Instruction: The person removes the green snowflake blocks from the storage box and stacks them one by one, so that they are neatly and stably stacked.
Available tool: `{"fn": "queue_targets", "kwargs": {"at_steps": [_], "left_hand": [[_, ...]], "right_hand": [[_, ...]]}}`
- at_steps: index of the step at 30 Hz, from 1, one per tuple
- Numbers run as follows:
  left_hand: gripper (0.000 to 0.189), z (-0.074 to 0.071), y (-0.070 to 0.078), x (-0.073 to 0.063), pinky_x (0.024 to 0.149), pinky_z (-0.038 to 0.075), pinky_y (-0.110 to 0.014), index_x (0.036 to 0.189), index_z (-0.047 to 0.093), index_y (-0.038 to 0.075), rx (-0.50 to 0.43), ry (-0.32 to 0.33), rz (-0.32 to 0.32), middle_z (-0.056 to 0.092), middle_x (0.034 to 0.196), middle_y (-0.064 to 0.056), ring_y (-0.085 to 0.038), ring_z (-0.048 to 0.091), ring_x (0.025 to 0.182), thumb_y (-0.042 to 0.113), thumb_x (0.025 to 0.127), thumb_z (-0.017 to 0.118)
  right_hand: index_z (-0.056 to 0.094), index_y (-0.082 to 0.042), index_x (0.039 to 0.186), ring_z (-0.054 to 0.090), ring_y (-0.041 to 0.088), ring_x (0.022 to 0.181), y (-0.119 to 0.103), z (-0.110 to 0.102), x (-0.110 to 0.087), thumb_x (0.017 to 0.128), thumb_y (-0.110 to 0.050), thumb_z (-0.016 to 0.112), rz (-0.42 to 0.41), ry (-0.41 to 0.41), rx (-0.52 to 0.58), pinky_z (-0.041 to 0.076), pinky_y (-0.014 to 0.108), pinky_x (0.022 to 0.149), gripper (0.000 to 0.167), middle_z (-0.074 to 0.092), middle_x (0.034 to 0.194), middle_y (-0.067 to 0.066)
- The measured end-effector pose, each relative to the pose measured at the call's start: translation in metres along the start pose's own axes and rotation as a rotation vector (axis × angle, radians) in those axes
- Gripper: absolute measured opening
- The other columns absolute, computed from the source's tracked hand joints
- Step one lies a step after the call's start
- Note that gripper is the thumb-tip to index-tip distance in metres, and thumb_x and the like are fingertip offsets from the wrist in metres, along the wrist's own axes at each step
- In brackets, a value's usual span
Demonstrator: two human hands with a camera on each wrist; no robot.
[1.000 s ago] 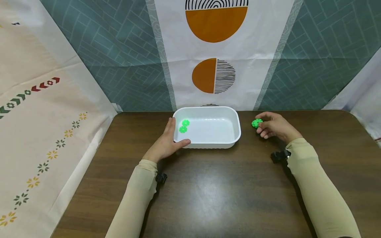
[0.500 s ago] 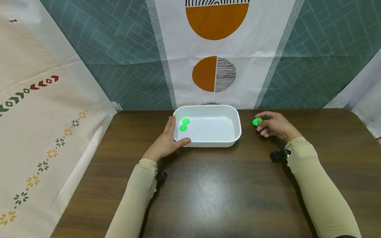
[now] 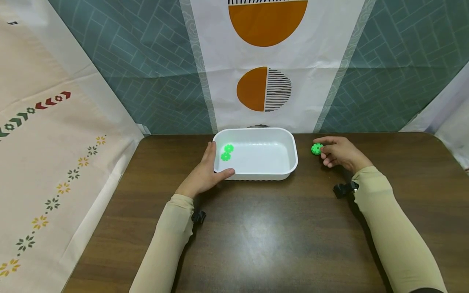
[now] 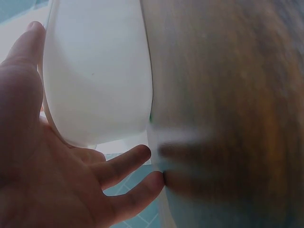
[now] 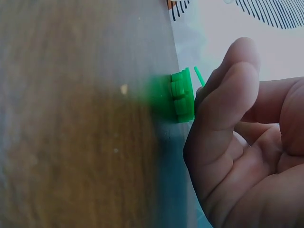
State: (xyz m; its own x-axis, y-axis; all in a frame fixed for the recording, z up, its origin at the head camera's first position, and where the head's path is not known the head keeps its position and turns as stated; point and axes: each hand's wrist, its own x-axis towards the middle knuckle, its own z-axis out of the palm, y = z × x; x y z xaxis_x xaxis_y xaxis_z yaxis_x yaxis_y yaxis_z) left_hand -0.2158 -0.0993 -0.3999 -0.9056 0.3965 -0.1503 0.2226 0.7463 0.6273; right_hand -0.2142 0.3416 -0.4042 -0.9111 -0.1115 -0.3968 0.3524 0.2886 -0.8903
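Observation:
In the head view a white plastic tray (image 3: pixel 259 177) stands at the table's far edge. Two green flower-shaped notched discs (image 3: pixel 227 152) lie inside it at the left. My left hand (image 3: pixel 199 175) rests against the tray's near left corner, thumb along the front rim and fingers along the left side; the left wrist view shows the fingers fairly straight. Right of the tray, my right hand (image 3: pixel 338 152) is at a small stack of similar green discs (image 3: pixel 316 149). In the right wrist view the stack (image 5: pixel 182 95) sits on the table, and the fingertips pinch one tilted thin disc (image 5: pixel 198 76) beside it.
The brown wooden table (image 3: pixel 253 232) stretches in front of the tray. A patterned cloth backdrop (image 3: pixel 165 101) hangs right behind the table's far edge. A cream embroidered cloth (image 3: pixel 73 162) hangs along the left side.
My right fingers have shifted slightly at the green stack, more of which shows now. The left hand and the tray keep their places; the view has tilted slightly downward.

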Motion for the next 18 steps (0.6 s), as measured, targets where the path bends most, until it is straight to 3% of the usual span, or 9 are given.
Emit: {"fn": "queue_targets", "kwargs": {"at_steps": [7,18], "left_hand": [[0.123,0.0000,-0.0018,0.0004,0.115,0.027,-0.050,0.162,-0.012,0.018,-0.004,-0.004,-0.004,-0.015,0.168,-0.001,-0.030,0.015,0.151,0.077,0.083,0.061],[0.121,-0.0001,-0.0017,0.0007,0.115,0.028,-0.050,0.162,-0.012,0.018,-0.002,0.000,0.002,-0.014,0.168,-0.002,-0.031,0.017,0.151,0.076,0.084,0.062]], "right_hand": [[0.037,0.003,0.153,0.057,0.013,0.056,0.0017,-0.0003,0.0020,0.104,-0.003,0.042,-0.005,0.000,-0.043,0.054,0.030,0.058,0.050,0.055,0.073,0.006],[0.028,0.004,0.155,0.054,0.013,0.055,0.0023,-0.0010,0.0054,0.104,-0.001,0.043,-0.008,-0.023,-0.015,0.051,0.029,0.055,0.053,0.054,0.072,0.006]]}}
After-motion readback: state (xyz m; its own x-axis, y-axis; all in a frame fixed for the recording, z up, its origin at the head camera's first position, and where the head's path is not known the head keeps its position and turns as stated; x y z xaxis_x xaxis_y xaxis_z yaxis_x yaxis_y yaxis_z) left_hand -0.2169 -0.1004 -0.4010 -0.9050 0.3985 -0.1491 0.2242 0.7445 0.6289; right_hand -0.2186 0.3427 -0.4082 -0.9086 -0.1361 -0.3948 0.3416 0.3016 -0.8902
